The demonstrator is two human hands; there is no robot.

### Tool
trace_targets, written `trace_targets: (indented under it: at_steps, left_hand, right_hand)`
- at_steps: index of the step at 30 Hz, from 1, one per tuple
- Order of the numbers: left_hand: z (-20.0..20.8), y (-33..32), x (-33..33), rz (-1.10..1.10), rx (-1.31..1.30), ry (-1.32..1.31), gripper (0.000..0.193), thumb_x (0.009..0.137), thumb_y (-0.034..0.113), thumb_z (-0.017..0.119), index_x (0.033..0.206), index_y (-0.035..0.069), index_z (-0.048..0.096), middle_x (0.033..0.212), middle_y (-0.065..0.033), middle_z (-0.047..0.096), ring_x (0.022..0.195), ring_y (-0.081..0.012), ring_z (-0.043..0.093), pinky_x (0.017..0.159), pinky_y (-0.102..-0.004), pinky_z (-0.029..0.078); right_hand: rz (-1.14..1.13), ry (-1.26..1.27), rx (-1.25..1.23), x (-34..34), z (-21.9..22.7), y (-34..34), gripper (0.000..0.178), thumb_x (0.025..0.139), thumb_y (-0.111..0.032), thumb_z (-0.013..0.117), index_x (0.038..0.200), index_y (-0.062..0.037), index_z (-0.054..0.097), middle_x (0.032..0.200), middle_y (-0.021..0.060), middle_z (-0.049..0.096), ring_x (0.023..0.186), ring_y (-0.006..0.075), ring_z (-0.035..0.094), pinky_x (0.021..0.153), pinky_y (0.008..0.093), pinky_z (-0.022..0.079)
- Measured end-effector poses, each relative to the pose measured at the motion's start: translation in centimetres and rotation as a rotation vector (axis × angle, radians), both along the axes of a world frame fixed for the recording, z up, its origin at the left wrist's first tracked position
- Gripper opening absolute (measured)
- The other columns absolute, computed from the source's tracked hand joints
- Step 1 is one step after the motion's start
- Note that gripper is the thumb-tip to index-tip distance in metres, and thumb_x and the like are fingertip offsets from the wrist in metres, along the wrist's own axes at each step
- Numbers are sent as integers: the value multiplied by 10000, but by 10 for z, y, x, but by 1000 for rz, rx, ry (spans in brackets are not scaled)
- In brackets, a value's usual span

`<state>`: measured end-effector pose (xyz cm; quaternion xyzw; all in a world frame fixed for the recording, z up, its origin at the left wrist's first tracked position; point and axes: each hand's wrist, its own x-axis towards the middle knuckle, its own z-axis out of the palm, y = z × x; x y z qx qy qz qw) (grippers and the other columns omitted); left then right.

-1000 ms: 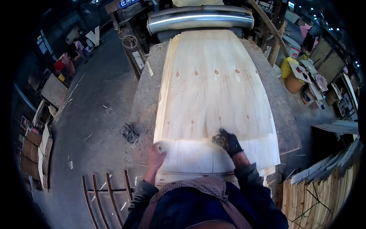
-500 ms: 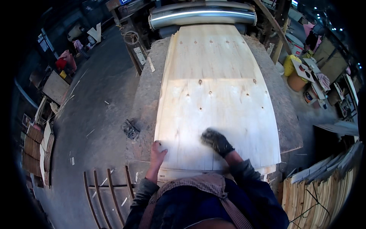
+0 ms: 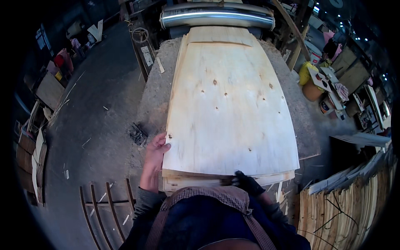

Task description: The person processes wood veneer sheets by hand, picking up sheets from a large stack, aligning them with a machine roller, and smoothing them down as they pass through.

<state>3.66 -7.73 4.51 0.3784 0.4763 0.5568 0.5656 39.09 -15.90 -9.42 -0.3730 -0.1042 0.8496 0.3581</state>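
Observation:
A pale, knotty wood veneer sheet (image 3: 233,125) lies on top of a stack of similar sheets (image 3: 208,33) in front of me. My left hand (image 3: 156,146), bare, grips the sheet's left edge near its close corner, thumb on top and fingers partly hidden at the side. My right hand (image 3: 246,182), in a dark glove, is at the stack's near edge, right of the middle. Its fingers are dark and smeared, so their hold cannot be made out. Below the top sheet's near edge, lower sheet edges stick out toward me.
A shiny metal roller (image 3: 216,17) spans the far end of the stack. A dark crumpled thing (image 3: 137,134) lies left of the stack. Metal bars (image 3: 110,208) stand at lower left, bundled veneer (image 3: 346,212) at lower right. A yellow bag (image 3: 306,73) and buckets sit at far right.
My right hand has moved from the sheet's surface back to the near edge. My left hand now grips the left edge slightly farther up. A sheet's far edge now lies closer to the roller.

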Motion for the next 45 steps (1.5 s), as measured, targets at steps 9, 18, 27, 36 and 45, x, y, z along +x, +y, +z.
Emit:
trace_targets:
  at_steps: [9,18,27,36,45]
  left_hand:
    - [-59,-2,-17,114,-171,465,637,757,31,579,1308,-59,270,1209,-219,480,1064,-291,519,878,-337,433]
    - [-139,-18,0,35,-92,1347,809,695,285,685,1294,-79,280,1364,-265,250,1268,-382,241,1045,-410,226]
    - [-186,-12,-27,165,4,872,668,686,146,679,1248,-54,378,1320,-230,353,1200,-309,379,992,-367,319]
    - [-70,-15,-1,65,-99,210,464,723,-127,491,1162,13,437,1012,-134,596,864,-158,571,747,-254,453]
    - [-6,-8,6,20,10,98,466,760,-125,471,1209,-18,401,942,-143,621,848,-168,588,746,-258,466]
  right_hand:
    - [-79,-330,127,0,21,30,244,892,-239,504,981,-18,559,755,91,599,779,212,600,722,313,504]
    - [-266,8,327,-5,-4,190,356,913,-178,330,1162,64,409,1128,240,513,1060,412,491,927,488,419]
    - [-255,198,294,-33,8,197,375,923,-108,343,1286,-17,304,1305,216,377,1173,384,411,982,477,359]
    - [119,187,82,-37,46,53,432,894,-180,467,1271,-24,324,1212,231,468,1106,401,475,924,480,404]
    - [56,175,-24,-5,-9,1,306,894,-285,504,1050,-21,514,882,99,593,828,220,585,771,345,482]
